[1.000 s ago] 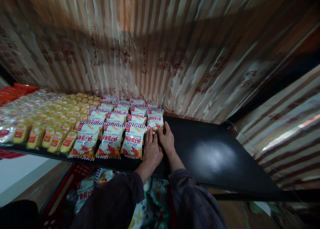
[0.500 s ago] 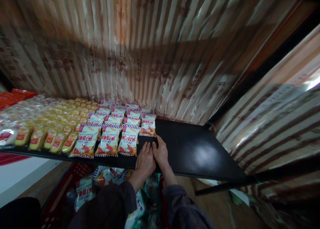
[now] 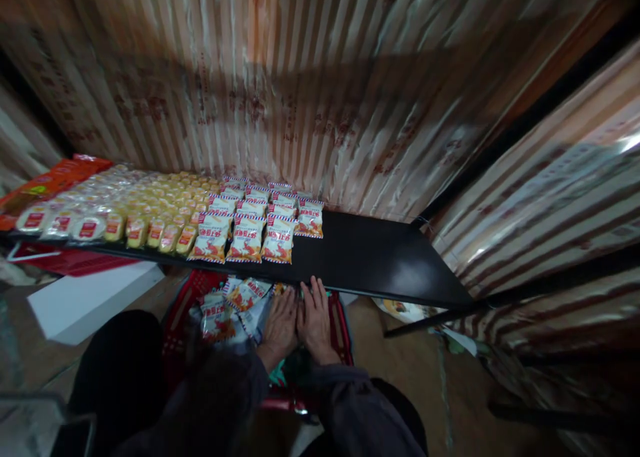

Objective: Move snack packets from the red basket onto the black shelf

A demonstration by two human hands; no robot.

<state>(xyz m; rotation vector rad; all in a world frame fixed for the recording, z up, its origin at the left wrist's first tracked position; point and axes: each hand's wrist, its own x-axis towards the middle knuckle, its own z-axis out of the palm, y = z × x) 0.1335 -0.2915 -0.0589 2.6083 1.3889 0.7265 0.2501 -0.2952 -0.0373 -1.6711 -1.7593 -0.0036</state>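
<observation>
My left hand [image 3: 281,320] is over the red basket, its fingers stretched forward and holding nothing. Beside it my right hand [image 3: 315,317] reaches the same way, open, fingertips near the front edge of the black shelf [image 3: 370,257]. Blue-and-white snack bags [image 3: 279,239] with red lettering stand in rows on the shelf, ahead and to the left of my hands. Below the shelf, the red basket [image 3: 173,327] holds more such snack bags [image 3: 217,316], partly hidden by my arms.
Wrapped yellow cakes [image 3: 136,230], pale wrapped cakes [image 3: 90,228] and orange packages [image 3: 65,177] line the shelf's left part. Behind runs striped, wrinkled sheeting [image 3: 320,97]. A white box [image 3: 95,300] lies on the floor at left; a dark shelf post [image 3: 480,137] slants at right.
Both hands have drawn back from the shelf top, beside the snack bags, to over the basket at its front edge. The view has shifted, showing more of the floor and the shelf's left end.
</observation>
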